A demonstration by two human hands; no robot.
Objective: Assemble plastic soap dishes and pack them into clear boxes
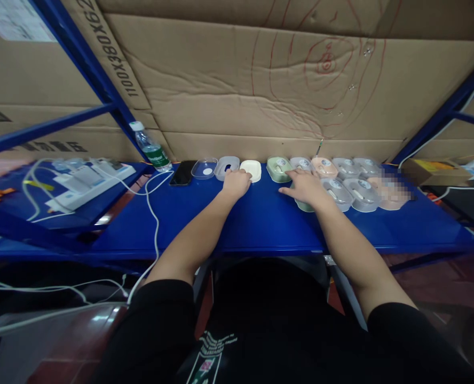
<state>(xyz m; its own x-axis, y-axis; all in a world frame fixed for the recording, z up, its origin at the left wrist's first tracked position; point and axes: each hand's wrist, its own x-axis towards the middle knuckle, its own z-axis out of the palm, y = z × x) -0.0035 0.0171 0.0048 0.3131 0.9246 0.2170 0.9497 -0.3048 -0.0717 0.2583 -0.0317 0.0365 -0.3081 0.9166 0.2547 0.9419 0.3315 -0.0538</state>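
**Loose pieces on your left, closed-looking containers on your right**

In the head view, your left hand (237,184) touches the cream rounded-square plastic piece (252,169). Its fingers are bent, but whether they grip it you cannot tell. Just beyond them sit the pale grey plastic dish (221,170) and the clear shallow plastic piece (199,172) with a white disc, all flat on the blue counter (261,226). These three look unassembled.

Your right hand (307,186) lies over the group of containers, fingers spread, thumb apart. The light green rounded container (276,172), the peach rounded container (325,168) and their grey neighbours appear closed under clear tops; the far-right end is blurred out.
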